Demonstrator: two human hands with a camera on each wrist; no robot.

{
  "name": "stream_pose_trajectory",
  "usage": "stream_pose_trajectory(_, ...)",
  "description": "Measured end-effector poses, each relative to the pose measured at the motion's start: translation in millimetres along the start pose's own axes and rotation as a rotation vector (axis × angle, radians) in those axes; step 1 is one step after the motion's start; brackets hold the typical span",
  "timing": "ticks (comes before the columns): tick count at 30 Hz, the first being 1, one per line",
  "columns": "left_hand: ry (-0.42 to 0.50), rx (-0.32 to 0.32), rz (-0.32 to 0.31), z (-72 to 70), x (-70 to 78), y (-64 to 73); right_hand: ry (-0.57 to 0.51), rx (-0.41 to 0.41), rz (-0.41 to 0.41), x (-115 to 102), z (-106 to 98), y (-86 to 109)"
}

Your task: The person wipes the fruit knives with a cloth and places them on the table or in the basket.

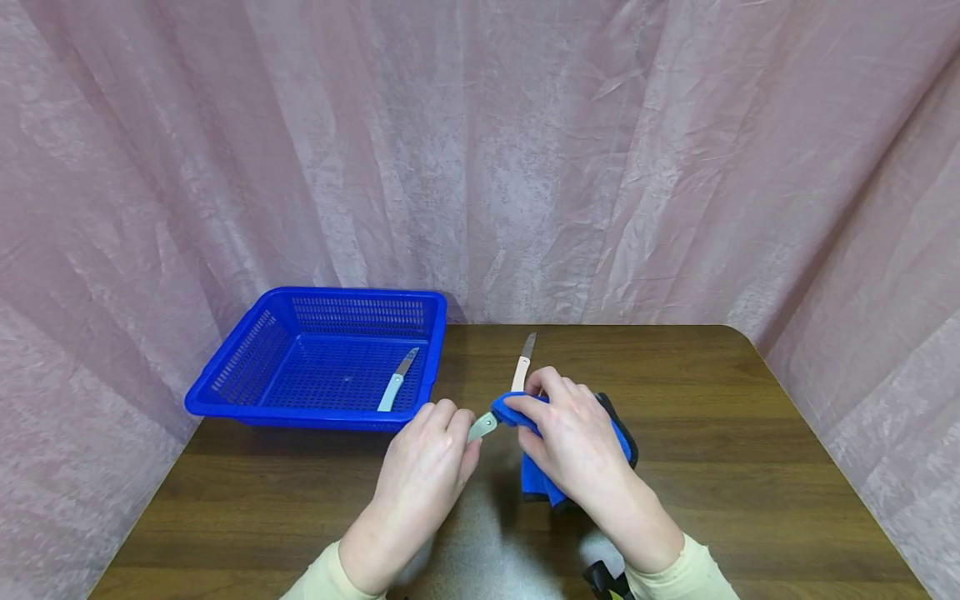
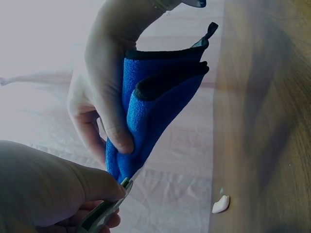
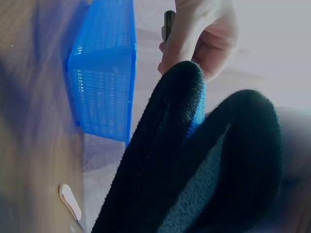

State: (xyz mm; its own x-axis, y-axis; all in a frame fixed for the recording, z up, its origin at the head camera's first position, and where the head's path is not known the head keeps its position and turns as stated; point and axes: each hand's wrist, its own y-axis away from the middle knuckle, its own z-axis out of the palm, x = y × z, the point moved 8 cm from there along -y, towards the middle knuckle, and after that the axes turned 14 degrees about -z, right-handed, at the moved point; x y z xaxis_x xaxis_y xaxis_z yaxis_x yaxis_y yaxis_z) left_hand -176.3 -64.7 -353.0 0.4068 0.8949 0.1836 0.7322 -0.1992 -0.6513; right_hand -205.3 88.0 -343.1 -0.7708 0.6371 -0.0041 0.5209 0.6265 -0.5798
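Observation:
My left hand (image 1: 427,454) grips a small knife by its pale green handle (image 1: 483,426). The blade is hidden under a folded blue cloth (image 1: 534,477) with dark edging, which my right hand (image 1: 577,429) pinches round it. In the left wrist view, the right thumb presses on the cloth (image 2: 160,104) just above the handle. Past the right fingers, a knife with a cream handle (image 1: 521,373) lies on the table, its blade pointing away. Another knife, with a light blue handle (image 1: 391,392), lies in the blue basket to the left.
The blue plastic basket (image 1: 300,412) stands at the back left of the wooden table (image 1: 720,450). By my right sleeve, a black and yellow object (image 1: 602,578) is partly cut off at the bottom edge. A pink curtain (image 1: 480,167) hangs behind the table.

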Motion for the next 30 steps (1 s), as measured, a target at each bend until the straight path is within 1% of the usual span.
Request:
stream_pose_trajectory(14,-0.003,0.008,0.005,-2.5,0.9,-0.5,0.007,0.006,0.03,6.4,-4.4,1.9)
stream_pose_trajectory(23,-0.004,0.007,-0.001,-3.6,0.7,-1.0,0.004,0.022,0.07,16.3,-8.5,5.1)
stream_pose_trajectory(30,0.002,0.012,-0.002,-4.3,0.8,-1.3,0.014,0.018,0.099,23.4,-10.0,6.7)
